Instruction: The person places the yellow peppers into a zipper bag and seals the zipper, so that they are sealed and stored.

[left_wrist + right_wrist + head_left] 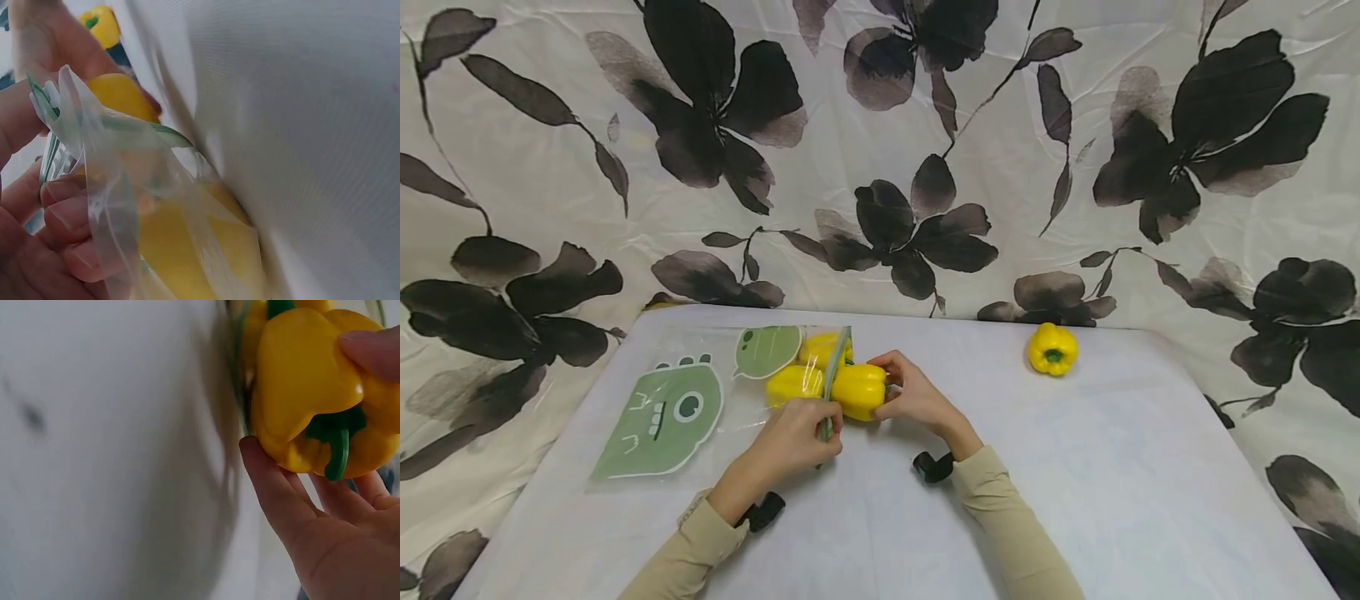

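Note:
A clear zip bag (658, 421) with a green cartoon print lies on the table, its green-edged mouth toward the right. My left hand (797, 435) pinches the rim of that mouth between thumb and fingers. Inside the bag, behind the clear film, are two yellow bell peppers, one nearer (792, 383) and one farther (818, 348). My right hand (919, 396) grips another yellow bell pepper (859, 392) right at the mouth. In the right wrist view, the held pepper (303, 369) has its green stem toward my palm, thumb on one side and fingers on the other.
One more yellow bell pepper (1052, 348) sits by itself near the table's back edge, to the right. A white cloth covers the table (1120, 483). Behind it hangs a white curtain (1030, 200) with dark flowers.

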`<act>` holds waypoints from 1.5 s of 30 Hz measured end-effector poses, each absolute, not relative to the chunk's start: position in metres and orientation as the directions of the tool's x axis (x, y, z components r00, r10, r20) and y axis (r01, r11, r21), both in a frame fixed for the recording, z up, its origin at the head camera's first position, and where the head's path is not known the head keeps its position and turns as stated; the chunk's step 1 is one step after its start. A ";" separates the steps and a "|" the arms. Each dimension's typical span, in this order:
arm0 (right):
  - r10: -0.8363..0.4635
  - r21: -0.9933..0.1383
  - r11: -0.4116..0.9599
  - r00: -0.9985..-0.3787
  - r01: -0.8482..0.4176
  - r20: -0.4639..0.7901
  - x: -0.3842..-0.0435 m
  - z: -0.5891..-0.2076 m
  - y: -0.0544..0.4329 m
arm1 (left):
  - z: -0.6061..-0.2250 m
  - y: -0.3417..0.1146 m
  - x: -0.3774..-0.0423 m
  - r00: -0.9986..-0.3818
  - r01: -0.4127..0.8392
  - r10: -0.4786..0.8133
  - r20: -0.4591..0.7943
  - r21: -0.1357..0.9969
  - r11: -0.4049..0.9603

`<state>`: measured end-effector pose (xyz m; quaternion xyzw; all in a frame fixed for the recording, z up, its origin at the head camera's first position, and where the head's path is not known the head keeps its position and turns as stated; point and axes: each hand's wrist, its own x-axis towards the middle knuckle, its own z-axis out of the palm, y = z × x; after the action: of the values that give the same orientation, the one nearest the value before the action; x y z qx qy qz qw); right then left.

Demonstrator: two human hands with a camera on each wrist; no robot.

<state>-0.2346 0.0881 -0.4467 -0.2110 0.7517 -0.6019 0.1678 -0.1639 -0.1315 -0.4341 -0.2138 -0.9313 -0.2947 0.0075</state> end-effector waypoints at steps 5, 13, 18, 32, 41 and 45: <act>-0.547 -0.973 0.189 -0.837 -0.130 0.006 -0.234 -0.457 0.080 | -0.434 -0.132 -0.163 -0.898 0.428 0.407 0.169 0.552 0.715; -0.597 -0.961 0.209 -0.802 -0.181 0.022 -0.227 -0.458 0.067 | -0.434 -0.132 -0.163 -0.881 0.463 0.432 0.194 0.540 0.702; -0.548 -0.937 0.303 -0.836 -0.171 -0.025 -0.225 -0.451 0.067 | -0.433 -0.132 -0.164 -0.882 0.463 0.427 0.198 0.533 0.709; -0.488 -0.942 0.279 -0.872 -0.188 0.030 -0.222 -0.445 0.074 | -0.432 -0.134 -0.166 -0.890 0.439 0.423 0.168 0.563 0.700; -0.474 -0.889 0.363 -0.877 -0.281 0.083 -0.209 -0.442 0.052 | -0.434 -0.134 -0.166 -0.871 0.485 0.434 0.230 0.539 0.688; -0.569 -0.922 0.285 -0.821 -0.263 0.058 -0.205 -0.441 0.050 | -0.435 -0.133 -0.167 -0.868 0.492 0.435 0.238 0.531 0.690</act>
<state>-0.2052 0.0499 -0.4407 -0.2636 0.7889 -0.5366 0.1423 -0.1665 -0.1334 -0.4346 -0.2524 -0.9181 -0.3019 0.0465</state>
